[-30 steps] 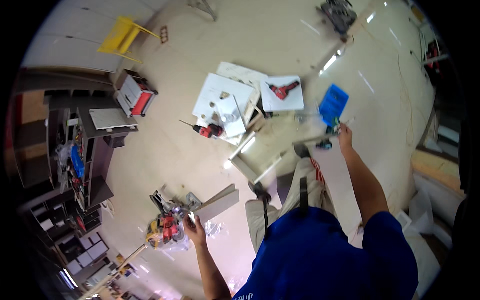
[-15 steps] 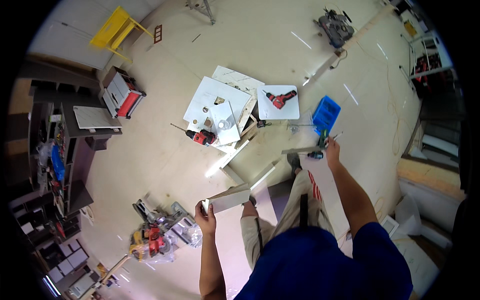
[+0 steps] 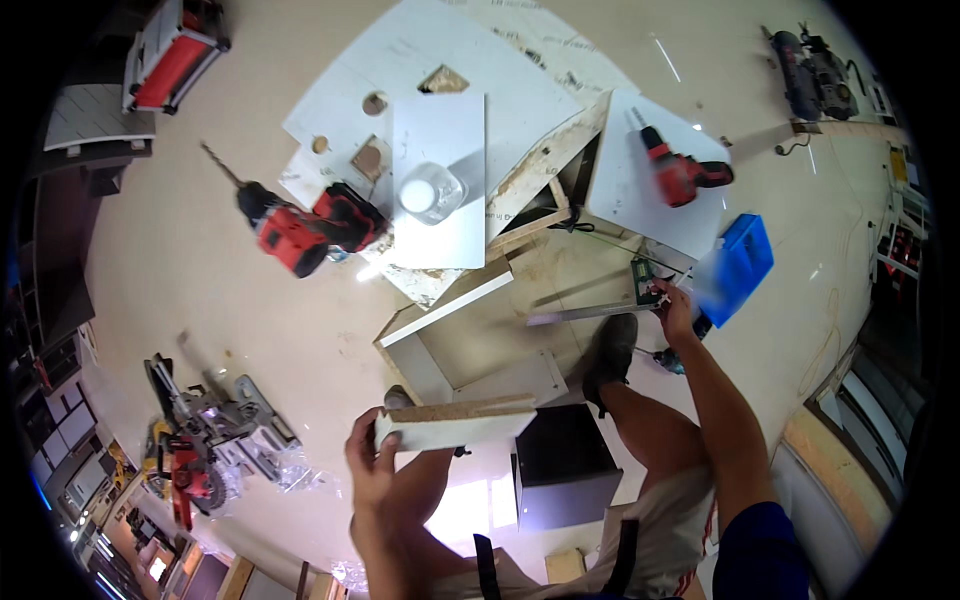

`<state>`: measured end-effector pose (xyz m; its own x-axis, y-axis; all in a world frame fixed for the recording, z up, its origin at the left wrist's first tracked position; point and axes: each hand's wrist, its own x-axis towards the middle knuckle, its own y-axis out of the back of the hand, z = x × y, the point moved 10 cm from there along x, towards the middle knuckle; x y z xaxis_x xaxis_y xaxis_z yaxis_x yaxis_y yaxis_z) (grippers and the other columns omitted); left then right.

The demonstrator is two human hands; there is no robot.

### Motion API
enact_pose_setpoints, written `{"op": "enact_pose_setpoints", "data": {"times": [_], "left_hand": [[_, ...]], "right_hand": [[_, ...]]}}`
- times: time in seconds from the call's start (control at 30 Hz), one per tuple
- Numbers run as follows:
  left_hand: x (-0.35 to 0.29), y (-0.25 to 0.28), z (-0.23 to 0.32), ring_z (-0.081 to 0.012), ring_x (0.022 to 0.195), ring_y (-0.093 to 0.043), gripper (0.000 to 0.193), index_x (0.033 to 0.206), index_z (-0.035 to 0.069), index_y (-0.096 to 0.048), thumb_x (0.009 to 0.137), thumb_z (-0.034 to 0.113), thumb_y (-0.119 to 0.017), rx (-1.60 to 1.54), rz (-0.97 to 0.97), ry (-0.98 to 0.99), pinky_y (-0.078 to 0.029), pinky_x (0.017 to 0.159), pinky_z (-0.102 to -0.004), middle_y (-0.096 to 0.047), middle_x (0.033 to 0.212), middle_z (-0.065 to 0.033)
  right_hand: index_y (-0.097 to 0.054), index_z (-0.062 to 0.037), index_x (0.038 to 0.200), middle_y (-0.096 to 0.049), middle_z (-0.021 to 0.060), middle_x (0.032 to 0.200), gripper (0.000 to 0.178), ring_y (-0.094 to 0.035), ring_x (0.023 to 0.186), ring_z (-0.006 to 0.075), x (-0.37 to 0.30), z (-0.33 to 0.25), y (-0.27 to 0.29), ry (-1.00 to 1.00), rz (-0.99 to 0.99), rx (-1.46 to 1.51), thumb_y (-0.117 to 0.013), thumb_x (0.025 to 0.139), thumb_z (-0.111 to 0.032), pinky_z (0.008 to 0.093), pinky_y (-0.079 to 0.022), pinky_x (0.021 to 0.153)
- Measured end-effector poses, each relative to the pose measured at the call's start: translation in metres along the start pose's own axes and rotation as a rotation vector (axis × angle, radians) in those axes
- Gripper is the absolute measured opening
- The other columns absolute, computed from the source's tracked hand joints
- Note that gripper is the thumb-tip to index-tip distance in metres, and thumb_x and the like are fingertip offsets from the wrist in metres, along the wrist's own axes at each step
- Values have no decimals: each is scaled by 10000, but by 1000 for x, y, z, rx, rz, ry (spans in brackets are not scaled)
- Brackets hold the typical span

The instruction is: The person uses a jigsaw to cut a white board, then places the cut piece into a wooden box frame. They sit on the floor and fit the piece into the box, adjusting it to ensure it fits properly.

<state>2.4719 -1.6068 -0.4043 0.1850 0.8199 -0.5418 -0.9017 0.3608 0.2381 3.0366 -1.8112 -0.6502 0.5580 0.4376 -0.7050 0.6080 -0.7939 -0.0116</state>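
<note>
My left hand (image 3: 372,465) is closed around one end of a short white board (image 3: 455,430), its raw chipboard edge facing up. The board is held over my left leg. My right hand (image 3: 677,312) grips a try square (image 3: 590,313) with a green head and a long metal blade pointing left. Just beyond both hands, a frame of white panels (image 3: 450,308) lies on the floor. A dark box (image 3: 568,455) stands between my legs. Beside my right foot, a teal power driver (image 3: 668,360) lies partly hidden behind my right hand and forearm.
Stacked white boards (image 3: 520,60) ahead bear a clear bottle (image 3: 432,195) and a red drill (image 3: 300,232). Another red drill (image 3: 680,175) lies on a white-topped stand at right, near a blue bin (image 3: 745,270). A mitre saw (image 3: 195,450) sits at left, a compressor (image 3: 815,75) far right.
My view has come down closer to the floor and the work, and my knees are now bent. Both hands keep hold of the board and the square.
</note>
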Motion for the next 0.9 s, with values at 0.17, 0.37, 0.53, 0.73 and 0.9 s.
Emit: {"op": "enact_pose_setpoints", "data": {"times": [0.17, 0.37, 0.53, 0.73, 0.9], "left_hand": [[45, -43, 38, -186, 887, -586, 411, 1161, -51, -553, 826, 141, -695, 69, -106, -162, -472, 784, -292, -611, 993, -121], [58, -57, 80, -211, 759, -572, 484, 1146, -48, -590, 787, 233, -753, -19, -256, -364, -436, 666, -284, -604, 876, -133], [47, -50, 99, -188, 765, -570, 448, 1145, -29, -594, 765, 144, -755, 60, -253, -340, -434, 688, -282, -602, 888, -108], [34, -38, 89, -172, 860, -606, 372, 1162, -27, -597, 823, 71, -714, 12, -226, -296, -483, 778, -292, -664, 942, -150], [14, -41, 104, -159, 975, -597, 365, 1196, -32, -585, 864, 73, -695, 89, -171, -363, -469, 881, -288, -662, 1034, -91]], "right_hand": [[-660, -19, 1076, -610, 61, 977, 305, -588, 862, 177, 59, 61, 37, -154, -73, -131, -462, 966, -223, 348, -506, 805], [-671, -73, 1001, -598, 50, 958, 243, -563, 781, 166, 103, 121, 66, -96, 15, -43, -543, 902, -254, 295, -467, 699], [-698, -97, 904, -588, 50, 972, 245, -519, 734, 173, 66, 141, 45, -198, 30, -274, -524, 908, -269, 330, -457, 695], [-664, -20, 849, -613, 136, 661, 357, -606, 602, 269, 21, 46, 40, 122, -84, -1002, -521, 940, -334, 406, -468, 583], [-615, -22, 796, -604, 188, 640, 280, -607, 592, 371, -54, -87, -16, 668, -119, -1139, -615, 880, -288, 445, -470, 564]]}}
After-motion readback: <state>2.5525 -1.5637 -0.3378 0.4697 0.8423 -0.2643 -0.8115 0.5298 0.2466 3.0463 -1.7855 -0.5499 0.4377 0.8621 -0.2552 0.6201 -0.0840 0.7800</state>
